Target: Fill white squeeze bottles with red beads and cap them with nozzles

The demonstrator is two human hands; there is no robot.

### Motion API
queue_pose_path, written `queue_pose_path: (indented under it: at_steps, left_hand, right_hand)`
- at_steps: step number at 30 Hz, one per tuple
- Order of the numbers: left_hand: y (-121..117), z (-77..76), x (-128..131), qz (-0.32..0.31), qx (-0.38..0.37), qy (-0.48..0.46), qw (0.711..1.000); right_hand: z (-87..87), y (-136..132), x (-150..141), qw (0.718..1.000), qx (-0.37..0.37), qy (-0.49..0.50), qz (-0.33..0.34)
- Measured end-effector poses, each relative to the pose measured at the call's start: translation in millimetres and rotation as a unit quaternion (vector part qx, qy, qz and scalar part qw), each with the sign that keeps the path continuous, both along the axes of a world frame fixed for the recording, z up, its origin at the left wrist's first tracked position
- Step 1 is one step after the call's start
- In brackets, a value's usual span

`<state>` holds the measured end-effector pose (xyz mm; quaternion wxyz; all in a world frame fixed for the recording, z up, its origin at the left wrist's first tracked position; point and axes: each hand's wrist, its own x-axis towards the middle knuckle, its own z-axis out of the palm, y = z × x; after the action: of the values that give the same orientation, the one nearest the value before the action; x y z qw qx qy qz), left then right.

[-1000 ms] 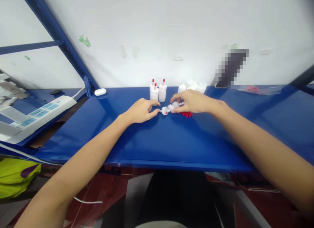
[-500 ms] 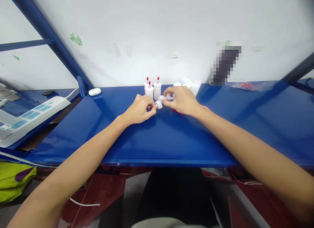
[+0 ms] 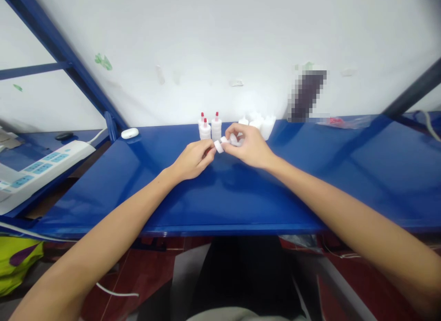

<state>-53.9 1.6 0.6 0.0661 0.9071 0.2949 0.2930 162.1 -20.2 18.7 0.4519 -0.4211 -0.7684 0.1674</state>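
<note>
My left hand [image 3: 195, 160] is closed, its thumb and fingers pinching a white nozzle cap [image 3: 218, 146] by its narrow end, which the fingers hide. Facing it, my right hand [image 3: 253, 145] grips a small white plastic bottle [image 3: 235, 140], tilted on its side, with its neck towards the cap. Cap and neck are very close; I cannot tell whether they touch. Just behind my hands stand three white squeeze bottles with red tips [image 3: 216, 128]. Beyond my right hand is a cluster of white bottles [image 3: 268, 127] without red tips, partly hidden by it.
The blue table [image 3: 241, 201] runs up to a white wall. A white earbud case [image 3: 130, 133] lies at the back left. A white power strip [image 3: 44, 167] is further left. A plastic bag with red pieces [image 3: 339, 122] lies at the back right.
My two hands have come closer together, bringing the cap up to the bottle neck. The red pieces seen beneath my right hand are now hidden. The whole view has shifted slightly.
</note>
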Motion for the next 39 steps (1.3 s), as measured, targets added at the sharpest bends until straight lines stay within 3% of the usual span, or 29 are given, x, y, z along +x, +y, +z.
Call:
queue_pose_path:
  at_steps: [6, 12, 17, 21, 24, 28, 32, 39]
  left_hand:
    - [2.5, 0.3, -4.1, -0.013, 0.008, 0.012, 1.000]
    - [2.1, 4.1, -7.4, -0.016, 0.003, 0.004, 1.000]
    - [-2.4, 5.3, -7.7, -0.003, 0.057, 0.039, 0.998]
    - [-6.0, 4.7, -4.3, 0.003, 0.073, 0.038, 0.997]
    - [-7.2, 4.6, -2.3, 0.006, 0.051, 0.008, 0.999]
    - [-8.0, 4.8, -1.9, 0.017, 0.025, 0.004, 1.000]
    - [-7.6, 3.7, -1.0, 0.026, 0.010, 0.046, 0.999]
    - [-5.2, 5.4, 2.4, 0.095, -0.002, 0.069, 0.993]
  right_hand:
    - [-0.7, -7.7, -2.4, 0.999, 0.020, 0.008, 0.049]
    - [0.5, -13.7, -2.4, 0.999, -0.023, 0.013, 0.046]
    - [-5.1, -11.2, 1.4, 0.996, -0.071, 0.011, 0.054]
    - [-8.2, -8.8, 3.9, 0.993, -0.100, -0.033, 0.053]
    - [-6.7, -11.3, 3.8, 0.991, -0.060, -0.105, 0.050]
    - [-2.1, -20.6, -2.6, 0.966, -0.036, -0.246, 0.072]
    - [0.2, -21.6, -6.9, 0.951, -0.030, -0.305, 0.026]
    - [3.9, 8.4, 33.3, 0.969, -0.007, -0.193, -0.156]
